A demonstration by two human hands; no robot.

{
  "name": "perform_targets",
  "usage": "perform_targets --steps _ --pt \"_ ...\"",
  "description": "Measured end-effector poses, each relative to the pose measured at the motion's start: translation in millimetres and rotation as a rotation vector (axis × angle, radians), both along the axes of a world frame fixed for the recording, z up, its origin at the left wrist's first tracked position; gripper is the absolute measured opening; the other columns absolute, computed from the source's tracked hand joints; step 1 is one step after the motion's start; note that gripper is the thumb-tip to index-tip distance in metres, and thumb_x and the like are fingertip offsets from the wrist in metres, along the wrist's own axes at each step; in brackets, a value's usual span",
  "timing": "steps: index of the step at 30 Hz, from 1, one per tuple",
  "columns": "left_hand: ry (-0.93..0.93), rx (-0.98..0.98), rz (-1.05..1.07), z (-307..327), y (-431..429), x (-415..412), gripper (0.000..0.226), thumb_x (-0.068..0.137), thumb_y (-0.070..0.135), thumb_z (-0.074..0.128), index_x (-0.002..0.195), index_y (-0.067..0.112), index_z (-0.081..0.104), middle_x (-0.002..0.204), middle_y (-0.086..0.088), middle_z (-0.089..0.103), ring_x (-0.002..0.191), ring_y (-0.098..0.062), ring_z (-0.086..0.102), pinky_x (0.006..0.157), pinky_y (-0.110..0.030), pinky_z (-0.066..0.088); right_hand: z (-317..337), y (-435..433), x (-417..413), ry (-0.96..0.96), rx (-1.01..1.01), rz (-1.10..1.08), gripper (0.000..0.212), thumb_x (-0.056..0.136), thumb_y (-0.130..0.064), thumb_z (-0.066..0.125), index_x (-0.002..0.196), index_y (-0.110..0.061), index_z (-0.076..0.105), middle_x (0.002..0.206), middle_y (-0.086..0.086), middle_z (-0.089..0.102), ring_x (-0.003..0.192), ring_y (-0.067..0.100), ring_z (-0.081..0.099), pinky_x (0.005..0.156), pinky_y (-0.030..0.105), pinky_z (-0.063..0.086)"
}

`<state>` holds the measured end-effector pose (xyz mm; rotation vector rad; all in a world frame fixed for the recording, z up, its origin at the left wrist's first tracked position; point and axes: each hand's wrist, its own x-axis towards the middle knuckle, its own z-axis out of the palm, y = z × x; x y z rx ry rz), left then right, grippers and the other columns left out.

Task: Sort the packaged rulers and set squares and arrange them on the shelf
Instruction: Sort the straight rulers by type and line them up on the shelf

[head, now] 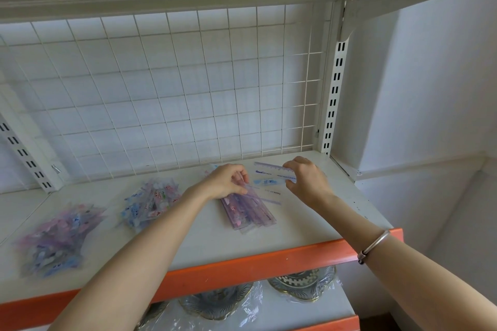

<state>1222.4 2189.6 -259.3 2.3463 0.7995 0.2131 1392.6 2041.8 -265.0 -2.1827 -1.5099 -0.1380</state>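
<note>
The person reaches both bare arms over a white shelf (282,226) with an orange front edge.

The left hand (226,181) sits on the far end of a stack of packaged rulers (248,212). Its fingers are curled and its thumb presses down on the top pack. This pink-and-purple stack lies flat on the shelf and runs from under that hand toward the front edge, angled slightly right.

The right hand (306,179) is just to the right of the left one, with a small gap between them. Thumb and fingertips pinch the right end of a single packaged ruler (270,171), clear purple with blue print. The ruler stretches leftward from the pinch, and its free end comes close to the left hand's knuckles. Whether it is lifted or resting on the shelf cannot be told. More clear packs with blue print lie under it, between the two hands.

Two looser piles lie further left, well apart from the hands: a blue-and-pink pile (150,203) and a purple-and-blue pile (57,239). Their contents are too blurred to name.

A silver bracelet (374,247) circles the right wrist. A white wire grid (174,88) backs the shelf, with a slotted upright (334,94) at its right. Plastic-wrapped dishes (304,283) sit on the tier below.
</note>
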Motion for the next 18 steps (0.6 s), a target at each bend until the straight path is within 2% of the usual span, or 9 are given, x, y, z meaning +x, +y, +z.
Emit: perform_targets --steps 2,4,6,8,12,15,18 --pt "-0.01 -0.015 0.007 1.9 3.1 -3.2 0.025 0.08 0.005 0.074 0.084 0.027 0.062 0.086 0.003 0.064 0.083 -0.02 0.058 0.078 -0.03 0.047 0.0 0.3 0.0 -0.002 0.018 0.008 0.037 0.088 -0.012 0.057 0.125 -0.013 0.058 0.118 0.005 0.057 0.104 0.024 0.052 0.072 0.024 0.036" --pt "-0.025 -0.014 0.019 2.6 7.6 -6.7 0.028 0.08 -0.001 0.07 0.085 0.027 0.066 0.096 -0.004 0.07 0.094 -0.025 0.064 0.088 -0.037 0.05 0.7 -0.2 0.2 0.01 0.036 0.019 0.038 0.088 -0.012 0.058 0.126 -0.012 0.058 0.118 0.005 0.057 0.104 0.024 0.053 0.074 0.025 0.039" --pt "-0.054 -0.031 0.042 2.4 11.5 -10.9 0.035 0.08 -0.008 0.065 0.086 0.027 0.068 0.105 -0.009 0.071 0.101 -0.027 0.065 0.092 -0.042 0.051 1.1 -0.2 0.7 0.029 0.062 0.03 0.038 0.087 -0.011 0.06 0.125 -0.011 0.059 0.118 0.006 0.058 0.106 0.025 0.054 0.079 0.028 0.043" --pt "-0.087 -0.051 0.069 1.9 14.0 -13.8 0.038 0.08 -0.012 0.06 0.093 0.022 0.07 0.108 -0.011 0.07 0.102 -0.026 0.065 0.091 -0.04 0.051 1.5 0.1 0.8 0.043 0.087 0.038 0.038 0.086 -0.009 0.061 0.124 -0.01 0.059 0.117 0.007 0.058 0.105 0.026 0.055 0.081 0.029 0.044" --pt "-0.127 -0.1 0.104 4.4 11.8 -14.8 0.034 0.083 -0.015 0.055 0.108 0.005 0.068 0.105 -0.012 0.067 0.096 -0.016 0.06 0.081 -0.021 0.048 2.1 1.7 1.6 0.056 0.121 0.042 0.038 0.083 -0.007 0.063 0.121 -0.008 0.061 0.113 0.009 0.059 0.102 0.029 0.056 0.081 0.033 0.045" --pt "-0.188 -0.15 0.155 8.0 7.0 -12.9 0.034 0.086 -0.013 0.055 0.113 0.003 0.066 0.096 -0.011 0.061 0.091 -0.014 0.056 0.073 -0.014 0.048 1.5 1.9 3.4 0.084 0.151 0.027 0.038 0.081 -0.004 0.065 0.119 -0.005 0.063 0.111 0.011 0.06 0.101 0.03 0.056 0.082 0.032 0.044" --pt "-0.261 -0.224 0.209 11.7 1.2 -9.2 0.031 0.089 -0.013 0.052 0.114 -0.001 0.065 0.088 -0.004 0.061 0.079 -0.005 0.058 0.062 -0.008 0.049 1.9 3.0 3.8 0.103 0.173 0.01 0.037 0.08 -0.004 0.065 0.117 -0.005 0.064 0.107 0.011 0.061 0.098 0.029 0.056 0.078 0.028 0.042"
